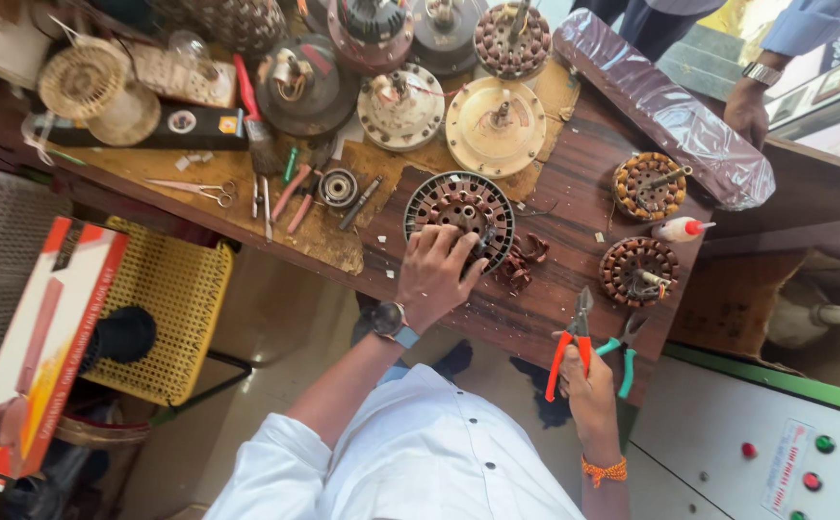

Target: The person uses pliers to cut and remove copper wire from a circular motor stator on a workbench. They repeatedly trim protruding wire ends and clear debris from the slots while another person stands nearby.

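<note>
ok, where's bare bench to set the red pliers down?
Bare wood between the left hand and the pliers, along the near edge. Another strip between the stator and the wound cores. The back row of motor parts is crowded.

The left hand [434,274] hides part of the stator [460,214]; the box [35,356] is cut off.

Left hand [436,273] rests on a bare stator core [458,214]; right hand [588,385] grips red-handled pliers [574,342]
</note>
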